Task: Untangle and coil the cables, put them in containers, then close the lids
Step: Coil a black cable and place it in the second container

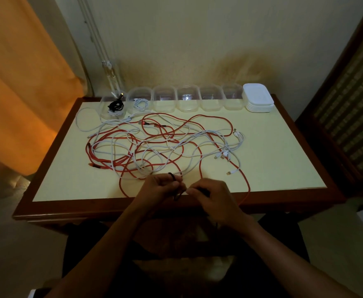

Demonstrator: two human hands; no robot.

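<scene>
Lap: the person sits at the near edge of the worktop, both forearms reaching forward over dark clothing.
Left hand: at the near edge of the worktop, fingers curled and pinching a thin black cable that loops up above the knuckles and hangs down between the two hands.
Right hand: just beside the left one, fingers curled inward, fingertips meeting the same black cable at the gap between the hands; how firm the grip is cannot be told in the dim light.
Red cables: long strands sprawled over the middle of the worktop, one loop running to the near edge beside the right hand and over it.
White cables: woven through the red ones in the same tangle, several plug ends gathered to the right of the heap.
Leftmost container: clear, lidless, at the far left of the back row, holding a coiled black cable on top of a white one.
Second container: clear, lidless, with a coiled white cable inside.
Other containers: four more clear tubs in the row along the far edge, touching side by side.
Lids: a white stack at the right end of the row.
Curtain: orange, hanging left of the worktop.
</scene>
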